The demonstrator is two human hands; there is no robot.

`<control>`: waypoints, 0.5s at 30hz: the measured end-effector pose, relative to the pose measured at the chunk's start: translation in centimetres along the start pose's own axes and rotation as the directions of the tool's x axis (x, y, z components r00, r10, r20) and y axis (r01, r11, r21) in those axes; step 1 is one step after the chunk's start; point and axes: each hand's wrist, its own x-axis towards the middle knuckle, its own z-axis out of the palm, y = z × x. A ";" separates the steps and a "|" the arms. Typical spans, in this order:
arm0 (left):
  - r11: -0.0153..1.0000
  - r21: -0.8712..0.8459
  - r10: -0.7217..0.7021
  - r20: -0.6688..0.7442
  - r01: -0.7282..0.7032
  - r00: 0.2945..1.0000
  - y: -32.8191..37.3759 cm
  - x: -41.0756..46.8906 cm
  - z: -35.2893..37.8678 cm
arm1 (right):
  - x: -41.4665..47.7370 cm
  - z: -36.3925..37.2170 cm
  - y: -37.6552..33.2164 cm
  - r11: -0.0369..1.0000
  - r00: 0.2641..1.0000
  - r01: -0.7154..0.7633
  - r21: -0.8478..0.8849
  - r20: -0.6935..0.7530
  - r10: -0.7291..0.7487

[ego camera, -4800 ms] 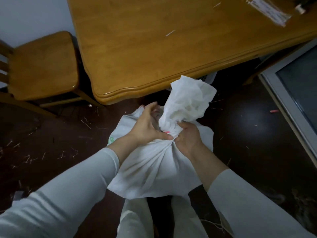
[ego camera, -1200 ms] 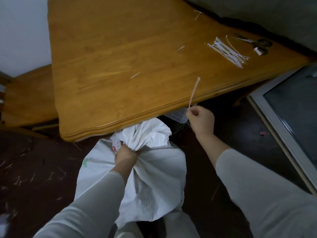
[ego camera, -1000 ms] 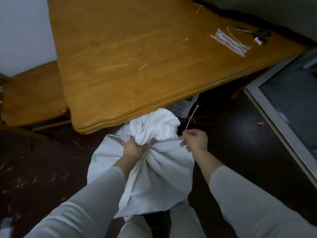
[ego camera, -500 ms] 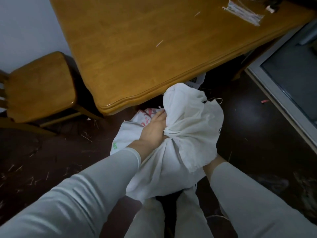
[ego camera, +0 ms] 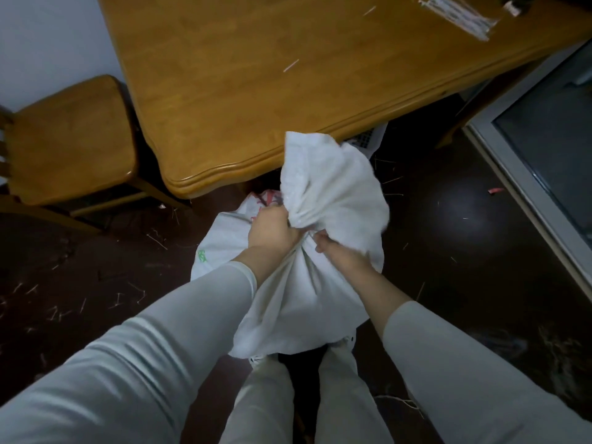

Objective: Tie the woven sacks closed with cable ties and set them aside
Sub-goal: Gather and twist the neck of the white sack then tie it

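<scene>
A white woven sack [ego camera: 298, 302] stands on the dark floor between my legs, its gathered top [ego camera: 333, 184] flaring upward past the table edge. My left hand [ego camera: 274, 232] is clenched around the bunched neck from the left. My right hand [ego camera: 339, 254] presses against the neck from the right, under the flared cloth, fingers curled. The cable tie picked up earlier is hidden between hand and cloth. A bundle of white cable ties [ego camera: 458, 16] lies at the far right of the table.
A wooden table [ego camera: 288, 75] fills the upper middle, a wooden chair [ego camera: 67, 139] stands at the left. A white basket [ego camera: 368, 142] sits under the table. A framed glass panel [ego camera: 544, 149] runs along the right. Cut tie scraps litter the floor [ego camera: 96, 283].
My right hand took a cable tie from the table, brought it down to the sack's neck and went under the flared top. Now that hand shows again at the neck. The left hand kept its grip.
</scene>
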 end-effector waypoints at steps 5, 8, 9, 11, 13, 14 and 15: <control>0.863 -0.234 -0.426 0.136 0.447 0.894 -0.1 -1.3 0.8 | 0.1 1.1 -0.1 0.927 0.976 0.216 -0.306 0.058 -0.208; 0.592 -0.419 -0.612 0.321 0.688 0.723 -1.2 -2.5 1.5 | 0.0 1.9 0.0 0.710 0.909 0.416 -0.569 0.245 -0.336; 0.533 -0.433 -0.634 0.366 0.727 0.682 -1.6 -2.8 1.9 | 0.2 2.1 0.3 0.655 0.888 0.460 -0.599 0.304 -0.345; 0.466 -0.412 -0.654 0.437 0.783 0.618 -2.1 -3.1 2.5 | 0.9 2.7 1.0 0.587 0.857 0.516 -0.624 0.389 -0.339; 0.414 -0.421 -0.646 0.489 0.807 0.587 -2.2 -2.9 3.0 | 1.4 2.6 1.4 0.599 0.831 0.550 -0.583 0.451 -0.325; 0.385 -0.432 -0.637 0.515 0.815 0.574 -2.2 -2.6 3.1 | 1.7 2.4 1.7 0.646 0.829 0.545 -0.535 0.459 -0.319; 0.364 -0.436 -0.626 0.540 0.823 0.563 -2.3 -2.4 3.1 | 2.1 2.3 1.9 0.706 0.830 0.529 -0.471 0.461 -0.314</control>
